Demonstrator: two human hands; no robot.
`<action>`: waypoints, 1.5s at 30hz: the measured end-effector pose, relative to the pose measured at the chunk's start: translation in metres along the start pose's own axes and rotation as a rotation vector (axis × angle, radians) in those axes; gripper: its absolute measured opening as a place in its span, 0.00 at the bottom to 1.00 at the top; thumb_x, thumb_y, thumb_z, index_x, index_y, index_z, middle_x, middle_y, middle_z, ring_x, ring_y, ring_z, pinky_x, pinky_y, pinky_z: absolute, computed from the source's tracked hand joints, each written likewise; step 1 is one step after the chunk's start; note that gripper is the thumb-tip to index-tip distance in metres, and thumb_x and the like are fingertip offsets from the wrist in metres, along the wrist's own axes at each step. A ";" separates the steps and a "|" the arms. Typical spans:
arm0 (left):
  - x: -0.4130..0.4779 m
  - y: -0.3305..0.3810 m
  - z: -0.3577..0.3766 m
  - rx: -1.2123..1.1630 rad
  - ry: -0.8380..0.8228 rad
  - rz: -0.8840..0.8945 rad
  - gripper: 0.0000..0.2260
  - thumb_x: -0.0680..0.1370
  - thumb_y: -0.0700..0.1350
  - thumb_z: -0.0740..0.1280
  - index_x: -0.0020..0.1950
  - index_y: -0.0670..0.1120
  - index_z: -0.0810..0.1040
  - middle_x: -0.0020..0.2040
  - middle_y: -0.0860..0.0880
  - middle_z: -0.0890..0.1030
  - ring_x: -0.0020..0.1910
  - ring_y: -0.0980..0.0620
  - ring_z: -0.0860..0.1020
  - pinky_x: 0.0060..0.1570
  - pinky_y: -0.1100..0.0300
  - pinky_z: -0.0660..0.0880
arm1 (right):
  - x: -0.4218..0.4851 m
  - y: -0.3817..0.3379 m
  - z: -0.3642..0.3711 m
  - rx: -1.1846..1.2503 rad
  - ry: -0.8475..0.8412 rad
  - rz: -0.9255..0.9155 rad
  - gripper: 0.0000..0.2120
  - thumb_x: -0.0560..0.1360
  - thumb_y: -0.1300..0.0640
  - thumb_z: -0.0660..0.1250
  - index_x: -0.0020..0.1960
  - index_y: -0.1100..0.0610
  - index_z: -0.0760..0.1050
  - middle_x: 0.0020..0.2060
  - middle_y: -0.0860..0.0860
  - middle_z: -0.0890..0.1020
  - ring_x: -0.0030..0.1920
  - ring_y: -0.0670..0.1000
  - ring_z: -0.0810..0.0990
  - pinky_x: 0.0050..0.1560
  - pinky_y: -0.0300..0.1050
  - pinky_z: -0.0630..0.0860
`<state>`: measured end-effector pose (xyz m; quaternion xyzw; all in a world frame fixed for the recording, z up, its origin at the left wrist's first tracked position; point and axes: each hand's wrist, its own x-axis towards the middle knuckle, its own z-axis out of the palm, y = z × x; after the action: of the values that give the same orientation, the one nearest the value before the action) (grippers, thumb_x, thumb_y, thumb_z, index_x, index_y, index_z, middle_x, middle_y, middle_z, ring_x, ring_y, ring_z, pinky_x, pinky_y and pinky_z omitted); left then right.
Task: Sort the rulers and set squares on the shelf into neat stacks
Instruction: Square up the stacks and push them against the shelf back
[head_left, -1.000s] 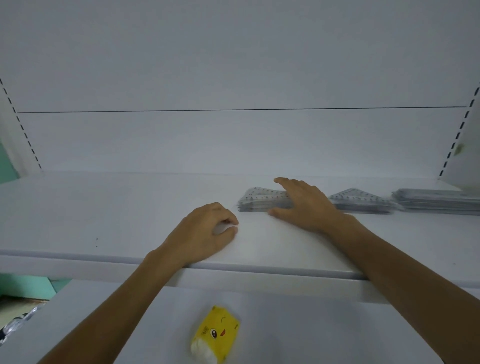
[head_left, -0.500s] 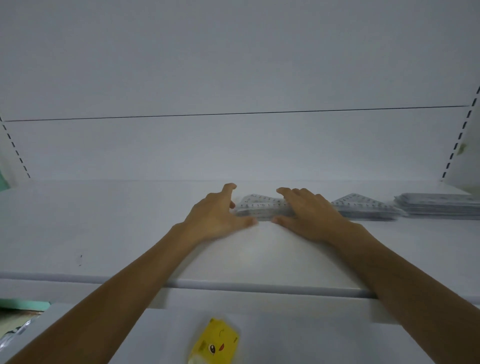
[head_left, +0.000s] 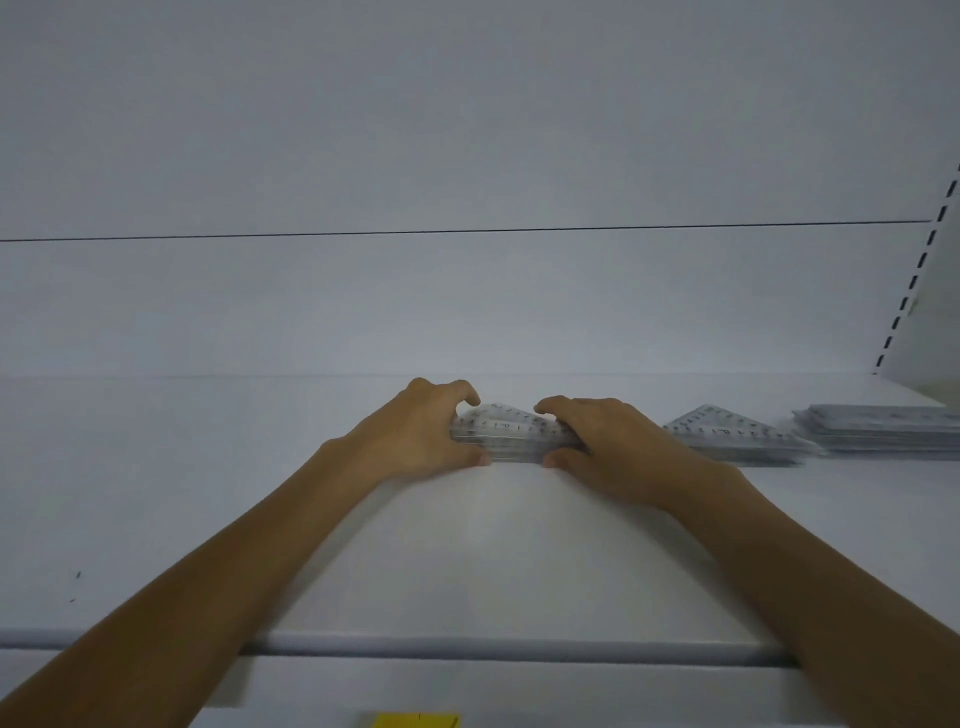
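Gripping the two ends of a stack of clear set squares (head_left: 511, 439), the left hand (head_left: 415, 434) and the right hand (head_left: 610, 449) each curl their fingers over the top of the pile, thumb pressed at its near edge, while the stack lies flat near the middle of the white shelf (head_left: 208, 493). Just to the right of the right hand sits a second pile of set squares (head_left: 727, 436), and beside that, at the far right, a flat stack of rulers (head_left: 883, 431). Below the shelf, a yellow packet (head_left: 415, 721) peeks in at the bottom edge.
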<state>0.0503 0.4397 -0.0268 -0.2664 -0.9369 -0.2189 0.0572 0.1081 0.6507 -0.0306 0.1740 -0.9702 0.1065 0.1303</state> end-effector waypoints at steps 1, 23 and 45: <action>0.001 -0.001 0.000 -0.013 0.009 0.004 0.25 0.67 0.56 0.73 0.61 0.54 0.70 0.42 0.54 0.75 0.38 0.61 0.73 0.34 0.64 0.67 | 0.001 -0.001 0.001 -0.013 -0.005 0.000 0.22 0.77 0.50 0.62 0.69 0.53 0.63 0.60 0.52 0.76 0.59 0.53 0.72 0.52 0.41 0.64; -0.006 -0.022 -0.001 0.308 0.033 0.058 0.20 0.67 0.69 0.62 0.42 0.54 0.68 0.36 0.57 0.74 0.35 0.60 0.71 0.32 0.63 0.62 | 0.044 -0.024 -0.038 -0.166 -0.449 0.271 0.20 0.65 0.55 0.76 0.52 0.61 0.75 0.43 0.55 0.81 0.37 0.52 0.79 0.33 0.39 0.73; -0.008 -0.017 -0.009 0.367 -0.031 0.001 0.23 0.67 0.70 0.60 0.30 0.50 0.64 0.27 0.54 0.68 0.26 0.57 0.65 0.28 0.61 0.59 | 0.032 -0.007 -0.032 0.097 -0.340 0.171 0.21 0.67 0.52 0.73 0.58 0.49 0.72 0.46 0.44 0.73 0.49 0.48 0.76 0.51 0.44 0.76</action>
<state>0.0479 0.4193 -0.0263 -0.2552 -0.9618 -0.0402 0.0903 0.0892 0.6425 0.0100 0.1127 -0.9833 0.1327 -0.0533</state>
